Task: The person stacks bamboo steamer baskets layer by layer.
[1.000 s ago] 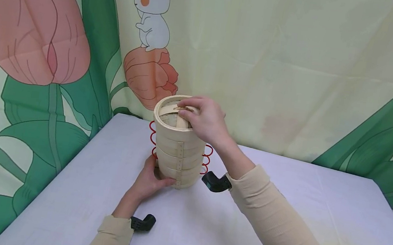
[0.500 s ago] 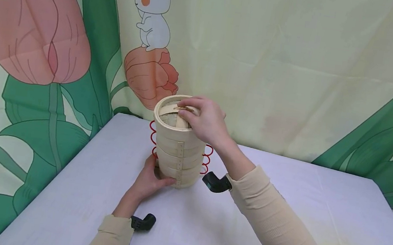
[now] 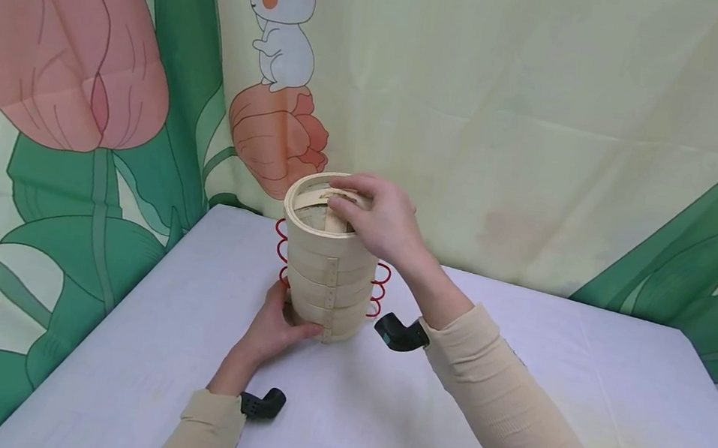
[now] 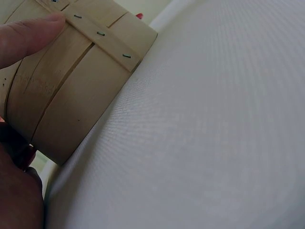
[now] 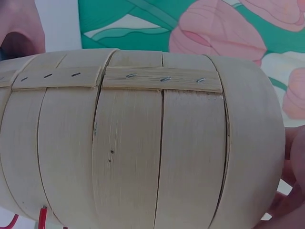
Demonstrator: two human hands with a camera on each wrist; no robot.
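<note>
A tall stack of round bamboo steamer baskets [image 3: 332,281] stands upright on the table, with red loops on both sides. On top sits the woven steamer lid [image 3: 308,217], crossed by bamboo strips with a small handle. My right hand [image 3: 382,216] has thumb and forefinger at that handle, pinching it; the hand covers the lid's right part. My left hand [image 3: 270,327] grips the stack low on its left side. Its thumb [image 4: 33,36] lies on the front near the stapled seam in the left wrist view, while the other fingers are mostly hidden behind.
The table [image 3: 513,396] has a white cloth. Close behind it hangs a printed curtain [image 3: 515,123] with tulips and a rabbit. A black wrist camera [image 3: 400,333] sits on my right cuff, another wrist camera [image 3: 263,403] on my left.
The right hand's fingertips have shifted slightly up and right over the lid handle. The left hand and the stack stay in place; the head view has moved a little.
</note>
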